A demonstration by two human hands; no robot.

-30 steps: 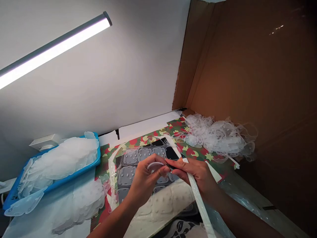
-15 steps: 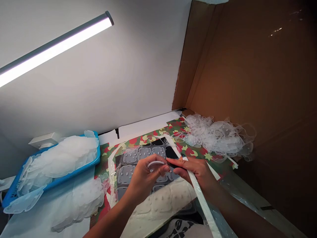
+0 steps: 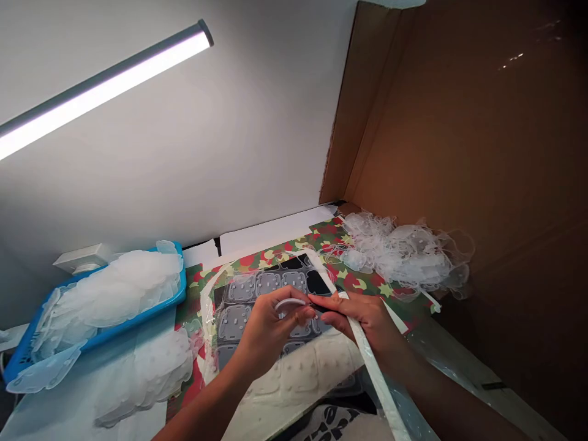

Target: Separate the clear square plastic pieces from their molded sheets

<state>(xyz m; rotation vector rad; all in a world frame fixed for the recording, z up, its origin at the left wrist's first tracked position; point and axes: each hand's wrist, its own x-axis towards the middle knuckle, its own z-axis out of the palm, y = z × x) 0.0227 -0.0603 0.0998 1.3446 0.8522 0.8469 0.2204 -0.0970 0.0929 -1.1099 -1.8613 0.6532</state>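
My left hand (image 3: pixel 271 331) is closed in a pinch on a curved translucent white plastic piece (image 3: pixel 290 302), its rim bowed between thumb and fingers. My right hand (image 3: pixel 365 318) pinches a small dark pointed tool (image 3: pixel 318 307), its tip meeting the piece at my left fingertips. Whether it is a blade or tweezers I cannot tell. A long white strip (image 3: pixel 374 361) crosses over my right hand. Beneath both hands lies a clear sheet (image 3: pixel 235 321) of moulded rounded panels with small studs; its near part (image 3: pixel 298 373) curls up whitish.
At left, a blue basket (image 3: pixel 182 285) is heaped with translucent pieces (image 3: pixel 133 282). More pieces (image 3: pixel 154 373) lie stacked in front of it. A tangle of clear trimmings (image 3: pixel 404 254) sits at the right on a camouflage-patterned cover (image 3: pixel 367 282), beside a tall cardboard wall (image 3: pixel 436 141).
Both hands hold nearly the same pose, the tool tip staying at the piece. The right thumb has shifted slightly, and the view has drifted a little.
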